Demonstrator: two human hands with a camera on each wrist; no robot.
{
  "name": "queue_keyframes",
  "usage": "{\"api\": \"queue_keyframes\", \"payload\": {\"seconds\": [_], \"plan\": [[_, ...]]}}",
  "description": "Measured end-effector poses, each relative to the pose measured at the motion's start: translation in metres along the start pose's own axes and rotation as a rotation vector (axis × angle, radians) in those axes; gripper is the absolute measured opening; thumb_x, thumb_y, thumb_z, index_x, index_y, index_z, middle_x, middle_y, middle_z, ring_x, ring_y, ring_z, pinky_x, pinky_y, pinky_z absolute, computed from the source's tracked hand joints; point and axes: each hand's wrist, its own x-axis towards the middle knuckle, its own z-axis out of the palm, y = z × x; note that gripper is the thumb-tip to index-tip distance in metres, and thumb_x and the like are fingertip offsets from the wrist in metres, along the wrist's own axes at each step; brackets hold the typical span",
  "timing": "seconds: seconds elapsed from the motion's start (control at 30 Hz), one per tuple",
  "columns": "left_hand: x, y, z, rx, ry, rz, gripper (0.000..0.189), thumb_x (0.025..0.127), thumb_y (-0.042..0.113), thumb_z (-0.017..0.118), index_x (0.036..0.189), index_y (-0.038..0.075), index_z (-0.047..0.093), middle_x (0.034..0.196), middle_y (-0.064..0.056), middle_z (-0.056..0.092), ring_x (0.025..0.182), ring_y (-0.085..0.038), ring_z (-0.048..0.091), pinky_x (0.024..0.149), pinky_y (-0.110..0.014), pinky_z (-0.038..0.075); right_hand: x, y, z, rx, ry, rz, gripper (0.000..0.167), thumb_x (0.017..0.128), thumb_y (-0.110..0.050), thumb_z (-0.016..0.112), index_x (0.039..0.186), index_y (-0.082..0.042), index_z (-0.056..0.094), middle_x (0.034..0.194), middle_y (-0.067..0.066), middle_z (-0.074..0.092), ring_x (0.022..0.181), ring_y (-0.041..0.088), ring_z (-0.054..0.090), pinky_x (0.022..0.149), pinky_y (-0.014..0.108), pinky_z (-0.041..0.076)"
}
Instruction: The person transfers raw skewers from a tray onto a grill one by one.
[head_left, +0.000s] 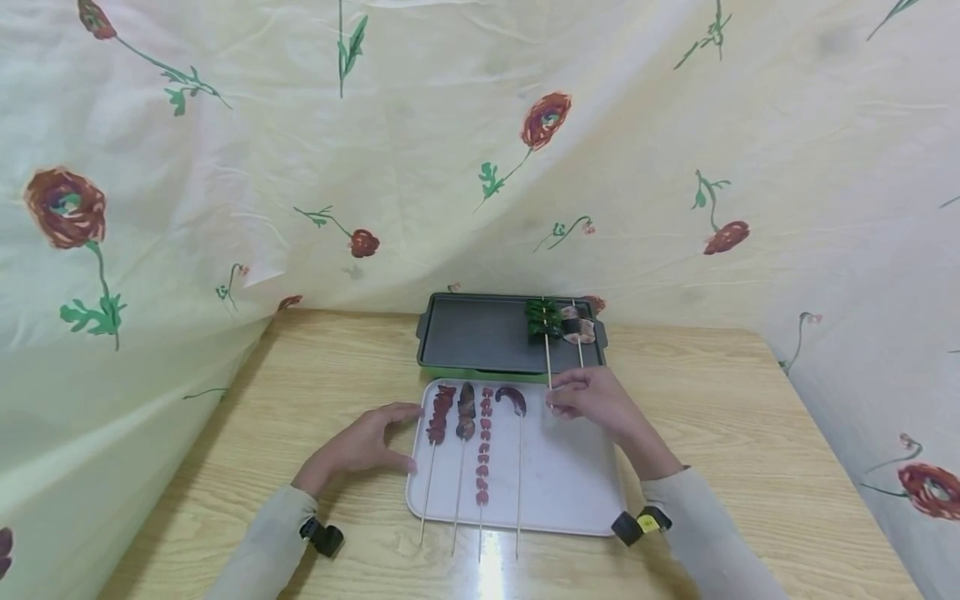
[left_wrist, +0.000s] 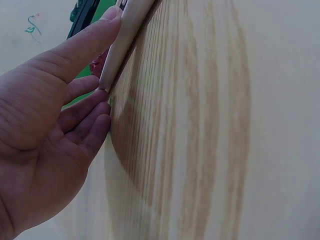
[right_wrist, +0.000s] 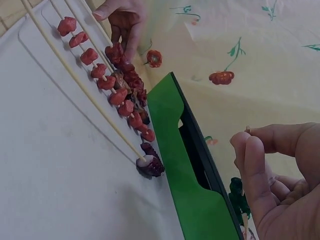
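My right hand (head_left: pixel 592 400) pinches the lower end of a skewer of dark green leafy pieces (head_left: pixel 542 321), which lies over the right part of the black griddle pan (head_left: pixel 472 333). Beside it on the pan is a skewer of pale and dark rounds (head_left: pixel 579 327). My left hand (head_left: pixel 365 439), fingers spread, touches the left rim of the white tray (head_left: pixel 562 492). Along the tray lie a dark red meat skewer (head_left: pixel 441 412), a brownish skewer (head_left: pixel 466 410), a skewer of small red pieces (right_wrist: pixel 98 70) and a purple tentacle skewer (right_wrist: pixel 151 164).
A green base (right_wrist: pixel 165 115) shows under the pan, right behind the tray. The wooden table (head_left: pixel 262 400) reaches out on both sides. Flowered cloth (head_left: pixel 420 150) hangs behind it. The tray skewers' stick ends stick out past the tray's front rim.
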Motion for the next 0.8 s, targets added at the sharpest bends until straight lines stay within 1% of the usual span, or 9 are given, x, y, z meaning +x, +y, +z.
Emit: {"api": "queue_keyframes", "payload": {"seconds": [0.13,0.3,0.43,0.57,0.8], "plan": [[0.001,0.000,0.000,0.008,0.003,0.000,0.095,0.072,0.047,0.091,0.152,0.016,0.049,0.159,-0.004,0.045,0.149,-0.028,0.037,0.124,-0.047,0.033,0.002,0.001,-0.001,-0.002,0.005,0.015,0.039,0.093,-0.010,0.073,0.122,0.013,0.063,0.088,0.010,0.076,0.074,0.014,0.070,0.069,0.027,0.064],[0.002,0.000,0.000,0.007,0.005,0.004,0.096,0.072,0.048,0.090,0.153,0.016,0.049,0.159,-0.005,0.045,0.149,-0.028,0.037,0.124,-0.048,0.032,0.004,0.002,-0.003,-0.015,0.018,0.020,0.040,0.095,-0.014,0.072,0.125,0.012,0.064,0.093,0.011,0.077,0.077,0.013,0.072,0.073,0.029,0.064],[0.002,-0.001,0.000,0.003,0.007,0.012,0.096,0.072,0.047,0.090,0.152,0.015,0.049,0.159,-0.006,0.044,0.149,-0.030,0.037,0.123,-0.049,0.032,0.002,0.003,-0.003,-0.011,0.019,0.009,0.038,0.097,-0.015,0.068,0.124,0.011,0.066,0.098,0.014,0.077,0.079,0.015,0.073,0.073,0.028,0.064],[0.002,-0.002,0.000,-0.002,0.005,0.021,0.095,0.073,0.047,0.090,0.152,0.014,0.049,0.159,-0.007,0.044,0.149,-0.030,0.037,0.124,-0.049,0.031,0.000,0.006,-0.004,-0.004,0.003,-0.022,0.037,0.100,-0.016,0.064,0.123,0.013,0.066,0.103,0.019,0.076,0.079,0.017,0.073,0.071,0.027,0.064],[0.000,-0.002,0.001,-0.013,0.002,0.011,0.095,0.073,0.046,0.090,0.152,0.014,0.049,0.160,-0.008,0.044,0.149,-0.032,0.037,0.124,-0.051,0.031,-0.008,0.011,-0.004,-0.092,-0.033,-0.030,0.036,0.099,-0.019,0.064,0.120,0.011,0.068,0.107,0.019,0.075,0.075,0.021,0.074,0.069,0.032,0.065]]}}
